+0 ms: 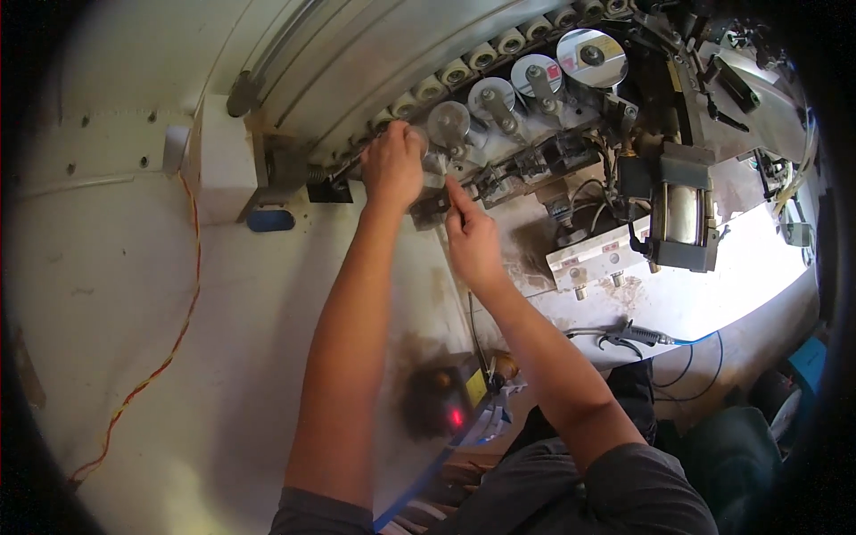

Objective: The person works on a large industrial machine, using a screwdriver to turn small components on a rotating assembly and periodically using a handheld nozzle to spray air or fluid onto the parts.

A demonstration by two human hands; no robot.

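Observation:
My left hand (pixel 393 168) reaches into the machine, its fingers curled over the nearest metal roller (pixel 419 137), which they partly cover. Just right of it, my right hand (pixel 473 239) is closed, with the index finger stretched along toward a small pale piece (pixel 440 164) below the rollers. Whatever the right palm holds is hidden. Beyond my hands runs a slanted row of round metal discs on short arms, among them a dull grey disc (pixel 448 123) and a large shiny disc (pixel 592 58) at the far end.
Small pale rollers (pixel 482 57) line the back panel. At right stands a metal cylinder unit (pixel 685 214) with hoses. An air blow gun (pixel 635 334) with a blue hose lies near the front edge. A twisted red-yellow wire (pixel 183 332) crosses the left panel; a red light (pixel 457 416) glows below.

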